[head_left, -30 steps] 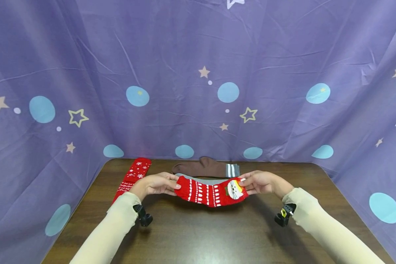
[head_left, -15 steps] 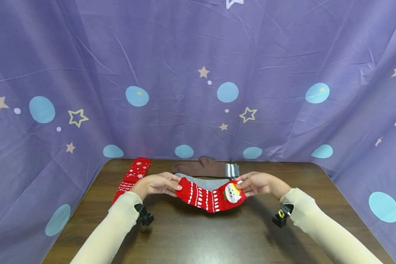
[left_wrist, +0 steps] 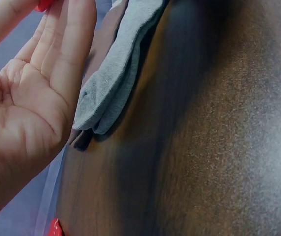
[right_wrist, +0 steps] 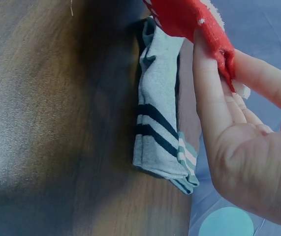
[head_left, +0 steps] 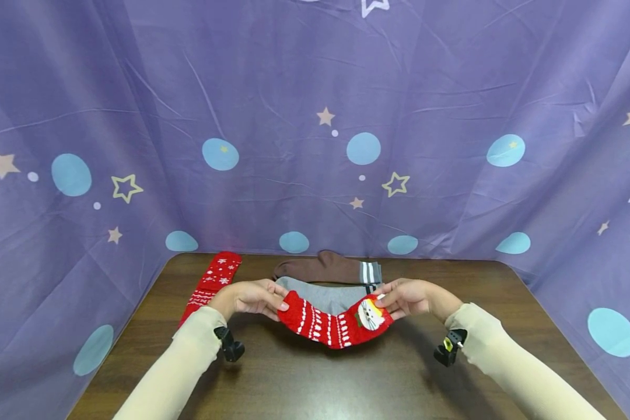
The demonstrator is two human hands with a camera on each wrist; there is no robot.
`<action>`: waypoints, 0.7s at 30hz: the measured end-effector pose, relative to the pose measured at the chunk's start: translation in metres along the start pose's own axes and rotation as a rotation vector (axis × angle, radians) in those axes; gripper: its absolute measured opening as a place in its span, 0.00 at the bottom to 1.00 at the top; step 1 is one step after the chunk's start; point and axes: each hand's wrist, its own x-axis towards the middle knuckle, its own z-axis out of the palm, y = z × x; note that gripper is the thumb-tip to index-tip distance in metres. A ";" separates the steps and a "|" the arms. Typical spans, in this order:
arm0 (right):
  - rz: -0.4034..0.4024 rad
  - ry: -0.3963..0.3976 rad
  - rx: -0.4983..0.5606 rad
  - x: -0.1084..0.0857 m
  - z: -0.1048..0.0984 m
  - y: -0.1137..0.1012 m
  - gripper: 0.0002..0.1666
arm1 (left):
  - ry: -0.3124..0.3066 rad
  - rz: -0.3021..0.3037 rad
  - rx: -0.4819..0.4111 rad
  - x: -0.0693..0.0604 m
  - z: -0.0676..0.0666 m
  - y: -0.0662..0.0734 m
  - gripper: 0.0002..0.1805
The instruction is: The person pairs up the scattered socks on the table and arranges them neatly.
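Observation:
A red sock point(head_left: 315, 322) with white patterned bands and a cat face hangs between both hands, sagging in the middle above the table. My left hand point(head_left: 254, 297) pinches its left end between thumb and fingers. At the cat-face end, my right hand point(head_left: 412, 297) pinches it the same way; the right wrist view shows the red fabric point(right_wrist: 219, 54) between thumb and fingers. Just behind the sock lie grey socks point(head_left: 320, 290) with black stripes at the cuff, partly hidden by it. The left wrist view catches their toe end point(left_wrist: 98, 98).
Brown socks point(head_left: 320, 269) with a grey, white-striped cuff lie behind the grey ones at the table's back edge. Another red sock point(head_left: 215, 277) with snowflakes lies at the back left, partly behind the left forearm. A purple curtain point(head_left: 315, 175) stands behind the wooden table point(head_left: 325, 385).
The held red sock has come down and slightly nearer, sagging more at its middle. More of the grey socks shows behind it. Both hands keep their pinch, the right a little further left.

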 end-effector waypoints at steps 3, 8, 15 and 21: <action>0.000 -0.004 -0.002 0.001 0.000 0.003 0.12 | -0.012 -0.002 0.000 0.002 -0.001 -0.003 0.10; 0.005 0.004 -0.011 0.002 0.003 0.006 0.12 | -0.021 -0.013 -0.004 0.004 -0.001 -0.006 0.10; 0.008 0.023 -0.024 0.005 0.003 0.009 0.12 | 0.021 -0.040 -0.007 0.004 -0.001 -0.009 0.10; 0.014 0.032 -0.014 0.007 0.003 0.012 0.11 | 0.057 -0.063 -0.019 0.004 -0.003 -0.012 0.10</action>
